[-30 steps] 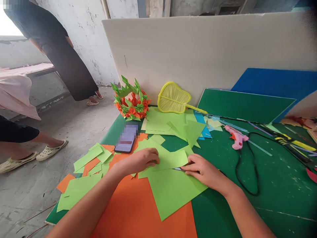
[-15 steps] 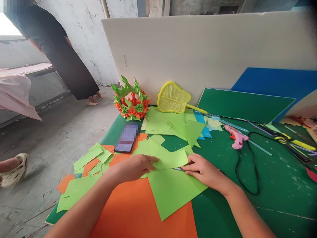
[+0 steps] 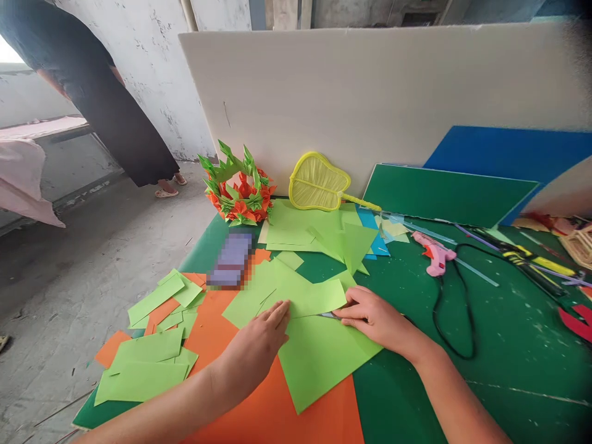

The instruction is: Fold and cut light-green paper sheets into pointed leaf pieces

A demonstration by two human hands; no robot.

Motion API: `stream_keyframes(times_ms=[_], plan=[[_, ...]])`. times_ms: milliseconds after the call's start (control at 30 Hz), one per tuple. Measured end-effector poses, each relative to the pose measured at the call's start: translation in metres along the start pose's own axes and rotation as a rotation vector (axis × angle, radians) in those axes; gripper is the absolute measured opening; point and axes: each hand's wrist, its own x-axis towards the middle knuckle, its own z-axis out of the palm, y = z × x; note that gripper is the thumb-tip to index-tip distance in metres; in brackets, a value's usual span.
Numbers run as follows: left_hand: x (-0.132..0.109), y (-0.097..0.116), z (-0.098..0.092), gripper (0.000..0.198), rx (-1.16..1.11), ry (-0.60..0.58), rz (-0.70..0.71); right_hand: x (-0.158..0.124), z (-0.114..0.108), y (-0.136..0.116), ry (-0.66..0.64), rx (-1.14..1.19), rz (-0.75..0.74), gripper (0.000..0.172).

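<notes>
My left hand [image 3: 256,345] lies flat with its fingers stretched out, on the edge of a light green paper sheet [image 3: 319,361] that rests on a large orange sheet [image 3: 259,413]. My right hand [image 3: 372,317] is closed on a small metal blade [image 3: 329,315], its tip against a smaller green piece [image 3: 308,297] at the fold line. Both hands sit at the near middle of the green table [image 3: 485,345].
A blurred phone [image 3: 230,266], an orange and green paper wreath [image 3: 237,188], a yellow fan [image 3: 318,184], a pink glue gun [image 3: 433,253] with black cord, and loose green and orange paper scraps [image 3: 152,364] lie around. A white board [image 3: 379,92] stands behind. A person in black [image 3: 92,86] stands far left.
My left hand slid back toward me and flattened on the paper. The right hand stayed with the blade. A walking person's feet left the view at the left.
</notes>
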Motion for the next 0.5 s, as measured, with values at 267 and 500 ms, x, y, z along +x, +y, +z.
stream_keyframes(times_ms=[267, 500], plan=[[-0.017, 0.005, 0.019, 0.053, 0.103, 0.118, -0.068, 0.000, 0.001, 0.000, 0.006, -0.008, -0.012, 0.021], [-0.021, 0.007, 0.027, 0.067, 0.067, 0.097, -0.090, 0.001, 0.000, 0.001, -0.003, -0.025, -0.009, 0.020]])
